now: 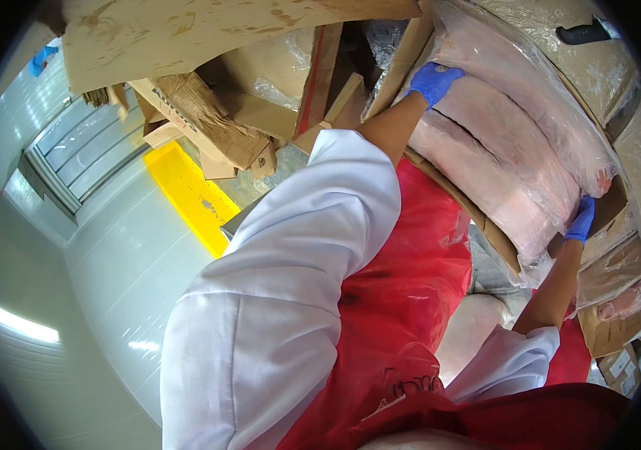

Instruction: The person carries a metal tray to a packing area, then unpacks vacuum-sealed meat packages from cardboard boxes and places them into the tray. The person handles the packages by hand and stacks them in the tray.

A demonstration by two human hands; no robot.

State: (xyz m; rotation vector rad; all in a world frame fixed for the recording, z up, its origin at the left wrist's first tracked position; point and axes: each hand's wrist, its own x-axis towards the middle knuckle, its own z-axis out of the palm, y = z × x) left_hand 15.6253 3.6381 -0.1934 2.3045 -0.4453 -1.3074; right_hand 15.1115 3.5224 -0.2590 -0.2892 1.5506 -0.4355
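Before me, large pale pink slabs of meat point(500, 129) lie side by side in clear plastic film, inside a cardboard box point(461, 208). My left hand point(433, 84), in a blue glove, grips the far left end of a slab, its fingers bent over the edge. At the opposite end, near the box's right corner, my right hand point(581, 219) in a matching glove holds the meat from the side. Its fingertips are partly hidden by the slab and film. A redder patch of meat point(603, 181) shows just above that hand.
A black-handled knife point(579, 32) lies on plastic-covered cardboard beyond the box. Opened cartons point(264, 107) crowd the upper left under a stained cardboard sheet point(196, 39). A yellow barrier point(188, 194) runs along the white wall point(123, 270). More cartons point(616, 326) stand at the right.
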